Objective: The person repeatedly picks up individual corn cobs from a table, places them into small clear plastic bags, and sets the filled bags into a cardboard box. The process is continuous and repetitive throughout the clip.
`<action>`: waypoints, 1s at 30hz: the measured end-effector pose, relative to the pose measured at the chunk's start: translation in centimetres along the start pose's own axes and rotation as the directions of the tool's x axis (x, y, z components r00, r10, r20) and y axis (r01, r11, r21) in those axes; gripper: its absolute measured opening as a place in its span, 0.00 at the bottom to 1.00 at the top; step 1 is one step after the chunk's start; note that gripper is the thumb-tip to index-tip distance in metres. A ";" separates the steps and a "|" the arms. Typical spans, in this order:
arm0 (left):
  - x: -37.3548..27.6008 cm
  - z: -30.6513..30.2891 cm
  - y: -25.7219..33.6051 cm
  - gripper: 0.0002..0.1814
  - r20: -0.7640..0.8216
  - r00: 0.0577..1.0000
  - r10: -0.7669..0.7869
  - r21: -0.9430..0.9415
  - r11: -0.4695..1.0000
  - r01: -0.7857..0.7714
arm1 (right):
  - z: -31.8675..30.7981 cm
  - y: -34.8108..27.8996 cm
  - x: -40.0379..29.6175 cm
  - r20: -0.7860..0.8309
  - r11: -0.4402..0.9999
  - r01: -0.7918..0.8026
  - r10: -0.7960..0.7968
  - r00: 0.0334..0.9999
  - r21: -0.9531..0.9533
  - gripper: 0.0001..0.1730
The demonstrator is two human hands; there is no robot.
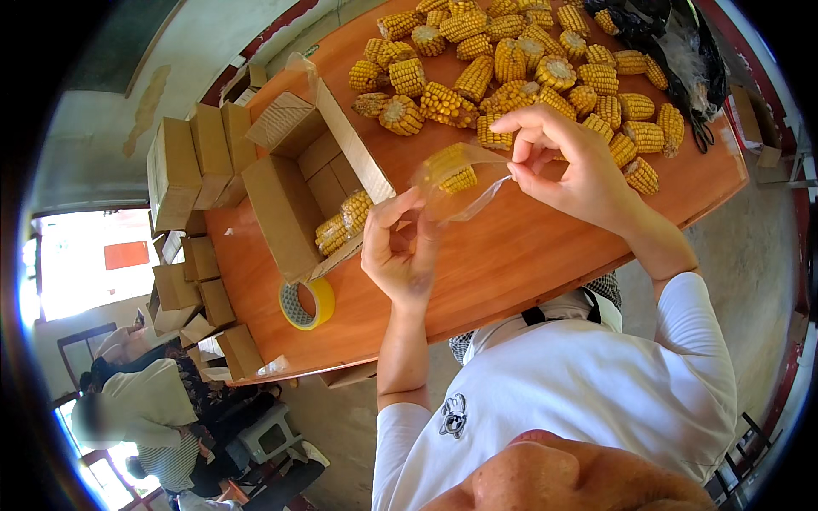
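Between my hands a clear plastic bag point(473, 204) is stretched, its edges pinched by the fingers of both. My left hand point(402, 246) grips its left side, near the open cardboard box point(281, 217). On the other side, my right hand point(562, 160) pinches a corner between thumb and forefinger, in front of the corn pile. A piece of corn cob point(459, 181) shows through or just behind the film; whether it is inside cannot be told. Wrapped corn pieces point(332, 235) lie in the box's near end. Many loose corn cob pieces point(447, 105) cover the table's far part.
A roll of yellow tape point(324, 303) stands on the wooden table point(511, 268) beside the box. Cardboard boxes point(179, 160) line the table's left end. A black plastic bag point(696, 57) lies at the far right. Other people point(160, 396) are at the lower left, by a grey stool point(271, 434).
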State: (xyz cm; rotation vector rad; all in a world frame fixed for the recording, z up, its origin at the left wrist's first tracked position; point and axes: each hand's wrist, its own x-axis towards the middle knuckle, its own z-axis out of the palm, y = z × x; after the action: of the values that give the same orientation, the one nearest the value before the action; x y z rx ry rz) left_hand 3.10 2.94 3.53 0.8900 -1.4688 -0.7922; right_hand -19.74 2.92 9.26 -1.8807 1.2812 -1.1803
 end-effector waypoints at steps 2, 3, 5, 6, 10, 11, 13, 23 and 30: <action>0.1 0.2 0.1 0.13 -0.045 0.999 0.016 -0.062 0.998 -0.019 | 0.0 0.0 0.0 -0.001 0.999 0.020 -0.020 1.000 0.032 0.23; 0.1 0.3 0.2 0.12 -0.067 0.997 0.024 -0.094 0.995 -0.030 | -0.1 0.1 0.0 -0.002 0.998 0.030 -0.030 1.000 0.047 0.22; 0.0 0.3 0.3 0.10 -0.071 0.997 0.031 -0.114 0.993 -0.039 | -0.3 0.3 -0.1 -0.039 0.986 0.049 -0.044 0.998 0.159 0.22; 0.0 0.3 0.3 0.10 -0.076 0.997 0.034 -0.124 0.991 -0.044 | -0.5 0.4 -0.1 -0.055 0.975 0.061 -0.050 0.997 0.214 0.22; -0.1 -0.2 0.0 0.10 -0.062 0.995 0.074 -0.066 0.995 -0.078 | -2.6 2.1 1.1 -0.073 0.980 0.045 -0.032 0.997 0.192 0.36; -0.2 -0.2 0.1 0.10 -0.060 0.996 0.068 -0.067 0.995 -0.072 | -2.5 2.3 1.2 0.067 0.991 -0.032 0.023 0.997 0.131 0.39; -0.2 -0.1 0.3 0.10 -0.050 0.996 0.071 -0.052 0.996 -0.073 | -2.4 2.2 1.6 0.321 0.988 -0.154 0.154 0.935 -0.024 0.46; 0.3 0.2 0.0 0.10 0.031 0.980 0.195 0.053 0.979 -0.196 | 3.0 2.4 5.3 0.501 0.994 -0.002 -0.054 0.864 0.110 0.33; 0.5 -0.1 0.1 0.17 0.114 0.970 0.216 -0.010 0.976 -0.216 | 4.3 3.1 5.9 0.476 0.984 0.039 -0.118 0.872 0.173 0.13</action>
State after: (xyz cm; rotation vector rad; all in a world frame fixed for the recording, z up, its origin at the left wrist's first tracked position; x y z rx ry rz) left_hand 3.22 2.52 3.85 0.6807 -1.6362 -0.6881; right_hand -16.32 -3.77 6.85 -1.9572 0.8149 -0.7455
